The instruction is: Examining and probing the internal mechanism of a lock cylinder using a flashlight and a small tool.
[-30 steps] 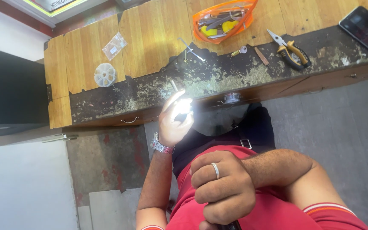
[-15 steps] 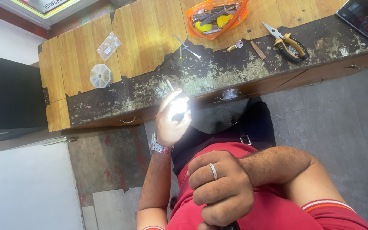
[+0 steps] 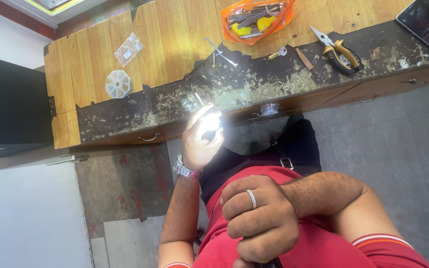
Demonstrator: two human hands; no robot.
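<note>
Worn wooden workbench (image 3: 175, 44), front edge flaking dark. Off it, below its front edge: right hand (image 3: 261, 223) curled in a loose fist against red shirt, ring on one finger; a dark thing under it barely shows. Left hand (image 3: 202, 136) raised just short of bench edge, fingers wrapped round a small tool (image 3: 199, 100), glare hides most. On bench: orange pouch (image 3: 256, 20), pliers (image 3: 338, 49), round white case (image 3: 118, 83).

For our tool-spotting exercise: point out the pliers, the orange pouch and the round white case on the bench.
pliers (image 3: 337, 49), head view, on the pivot where the jaws meet the yellow-black handles
orange pouch (image 3: 257, 20), head view, on its clear middle panel
round white case (image 3: 118, 84), head view, on its centre
</note>
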